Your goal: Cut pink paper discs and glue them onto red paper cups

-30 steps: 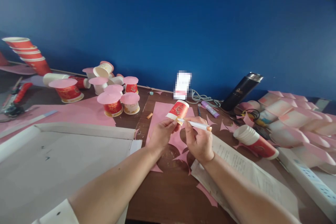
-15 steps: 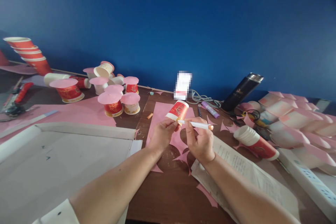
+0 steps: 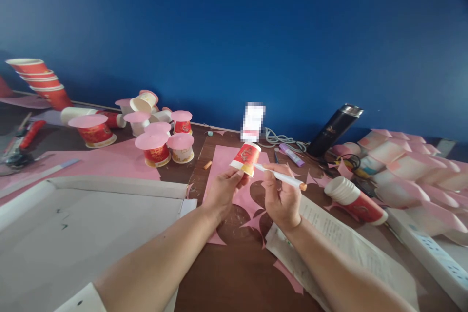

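Note:
My left hand (image 3: 224, 191) grips a red, white and gold paper cup (image 3: 246, 157) near its gold end, holding it tilted over the desk. A white pen with an orange end (image 3: 285, 178) is pinched in my right hand (image 3: 283, 197), its tip pointing left at the cup. Whether the tip touches the cup I cannot tell. Beneath both hands lies a pink paper sheet (image 3: 222, 161) with rounded cut-outs. Below my right wrist is a printed paper (image 3: 329, 226). A small orange pen cap (image 3: 207, 165) lies left of the cup.
Several cups topped with pink discs (image 3: 153, 139) stand at left, behind a white box lid (image 3: 109, 234). A black flask (image 3: 334, 129), stacked cups (image 3: 356, 200), a power strip (image 3: 431, 248) and pink-topped cups (image 3: 413, 165) are at right. A purple glue stick (image 3: 291, 154) lies behind the pen.
My right hand has shifted slightly right and down, drawing the pen away from the gold end of the cup. The cup has turned a little more upright in my left hand.

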The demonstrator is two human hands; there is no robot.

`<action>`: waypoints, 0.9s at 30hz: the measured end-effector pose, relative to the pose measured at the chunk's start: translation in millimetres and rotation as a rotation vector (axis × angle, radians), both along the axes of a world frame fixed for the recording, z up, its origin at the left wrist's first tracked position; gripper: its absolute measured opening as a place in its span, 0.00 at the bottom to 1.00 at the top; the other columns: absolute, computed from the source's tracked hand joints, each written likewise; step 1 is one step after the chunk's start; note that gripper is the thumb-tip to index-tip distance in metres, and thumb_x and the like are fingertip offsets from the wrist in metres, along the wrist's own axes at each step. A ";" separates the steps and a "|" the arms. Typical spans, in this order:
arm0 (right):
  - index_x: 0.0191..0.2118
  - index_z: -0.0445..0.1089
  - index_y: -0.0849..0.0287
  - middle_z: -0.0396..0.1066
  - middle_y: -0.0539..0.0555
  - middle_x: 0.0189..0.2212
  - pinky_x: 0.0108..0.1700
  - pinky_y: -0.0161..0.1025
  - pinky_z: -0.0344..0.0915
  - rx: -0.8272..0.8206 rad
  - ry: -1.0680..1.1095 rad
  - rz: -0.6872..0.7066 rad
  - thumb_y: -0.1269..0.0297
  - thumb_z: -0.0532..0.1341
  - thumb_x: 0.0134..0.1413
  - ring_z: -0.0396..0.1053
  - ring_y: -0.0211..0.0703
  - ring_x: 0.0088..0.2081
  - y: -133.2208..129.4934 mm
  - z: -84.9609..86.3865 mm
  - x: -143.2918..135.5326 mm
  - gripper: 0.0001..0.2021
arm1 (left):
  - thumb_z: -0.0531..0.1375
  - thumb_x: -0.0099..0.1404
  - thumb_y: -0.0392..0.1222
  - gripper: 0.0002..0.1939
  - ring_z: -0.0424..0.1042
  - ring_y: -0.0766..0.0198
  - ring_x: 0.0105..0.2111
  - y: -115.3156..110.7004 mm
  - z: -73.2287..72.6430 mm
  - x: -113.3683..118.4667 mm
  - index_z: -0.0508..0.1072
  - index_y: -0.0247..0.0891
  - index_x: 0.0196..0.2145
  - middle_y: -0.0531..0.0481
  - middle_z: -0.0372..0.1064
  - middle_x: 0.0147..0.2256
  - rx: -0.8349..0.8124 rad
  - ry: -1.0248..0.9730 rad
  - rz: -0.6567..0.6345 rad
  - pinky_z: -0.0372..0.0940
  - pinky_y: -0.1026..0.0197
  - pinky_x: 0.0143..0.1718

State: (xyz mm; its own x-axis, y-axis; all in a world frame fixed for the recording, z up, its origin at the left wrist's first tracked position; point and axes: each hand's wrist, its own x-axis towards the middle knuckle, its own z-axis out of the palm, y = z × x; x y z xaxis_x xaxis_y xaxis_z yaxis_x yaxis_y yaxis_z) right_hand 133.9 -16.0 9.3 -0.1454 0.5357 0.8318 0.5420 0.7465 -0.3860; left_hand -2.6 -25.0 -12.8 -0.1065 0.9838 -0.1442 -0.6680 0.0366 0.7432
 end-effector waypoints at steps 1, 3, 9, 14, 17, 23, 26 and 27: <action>0.40 0.69 0.57 0.73 0.55 0.34 0.42 0.45 0.66 -0.009 -0.006 -0.002 0.68 0.55 0.61 0.72 0.45 0.36 0.3 -0.4 0.2 0.06 | 0.65 0.54 0.36 0.03 0.70 0.67 0.31 -0.3 1.2 0.1 0.77 0.33 0.26 0.48 0.72 0.29 0.012 -0.014 -0.009 0.64 0.63 0.42; 0.40 0.69 0.57 0.73 0.55 0.33 0.42 0.46 0.66 -0.020 -0.021 -0.005 0.68 0.54 0.61 0.72 0.46 0.36 0.4 -0.6 -0.2 0.06 | 0.65 0.54 0.37 0.04 0.70 0.68 0.32 -0.8 2.5 0.1 0.77 0.32 0.28 0.47 0.73 0.31 0.040 -0.006 -0.028 0.64 0.63 0.42; 0.40 0.69 0.58 0.74 0.55 0.34 0.42 0.44 0.64 0.015 -0.079 0.009 0.70 0.55 0.61 0.71 0.45 0.37 1.1 0.6 -3.4 0.06 | 0.66 0.53 0.40 0.08 0.69 0.67 0.31 -1.3 -1.0 -0.1 0.78 0.33 0.30 0.47 0.73 0.30 0.062 0.086 -0.051 0.63 0.63 0.42; 0.40 0.69 0.58 0.74 0.55 0.35 0.43 0.44 0.64 0.031 -0.099 -0.007 0.70 0.55 0.60 0.71 0.45 0.37 4.4 -0.7 -3.3 0.06 | 0.67 0.53 0.43 0.11 0.68 0.67 0.31 -1.2 -3.9 -0.3 0.79 0.33 0.31 0.47 0.73 0.31 0.066 0.135 -0.057 0.63 0.60 0.43; 0.40 0.69 0.58 0.74 0.55 0.35 0.43 0.43 0.63 0.018 -0.111 -0.014 0.70 0.55 0.61 0.71 0.45 0.37 4.7 -2.0 -3.2 0.06 | 0.68 0.52 0.45 0.12 0.68 0.66 0.31 -1.2 -3.8 -1.0 0.79 0.34 0.31 0.48 0.72 0.30 0.074 0.129 -0.058 0.62 0.60 0.43; 0.41 0.69 0.57 0.74 0.55 0.35 0.43 0.44 0.63 0.024 -0.109 0.018 0.71 0.56 0.60 0.71 0.45 0.38 4.3 -3.0 -2.7 0.06 | 0.67 0.53 0.43 0.10 0.69 0.67 0.31 -0.2 -4.5 -0.2 0.78 0.33 0.30 0.48 0.72 0.30 0.063 0.104 -0.058 0.62 0.60 0.43; 0.44 0.68 0.57 0.73 0.55 0.37 0.43 0.45 0.64 0.051 -0.051 0.063 0.73 0.56 0.60 0.70 0.45 0.38 4.4 -3.2 -1.4 0.09 | 0.67 0.52 0.41 0.08 0.70 0.67 0.32 3.2 -2.6 -3.2 0.78 0.33 0.30 0.48 0.72 0.30 0.062 0.042 -0.026 0.63 0.60 0.44; 0.45 0.67 0.56 0.73 0.55 0.37 0.42 0.45 0.64 0.059 -0.037 0.079 0.74 0.56 0.59 0.70 0.45 0.38 4.5 -3.5 -0.9 0.10 | 0.67 0.52 0.40 0.08 0.70 0.67 0.33 4.8 -1.1 -5.8 0.77 0.33 0.29 0.49 0.72 0.30 0.065 0.017 -0.001 0.64 0.60 0.45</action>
State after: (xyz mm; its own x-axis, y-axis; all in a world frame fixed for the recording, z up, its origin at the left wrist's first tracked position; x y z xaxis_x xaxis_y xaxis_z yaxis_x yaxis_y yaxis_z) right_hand 133.0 -11.5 5.9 -0.2161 0.4713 0.8551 0.4940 0.8082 -0.3206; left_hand -8.3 -20.2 -13.9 -0.1071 0.9911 -0.0785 -0.6551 -0.0109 0.7555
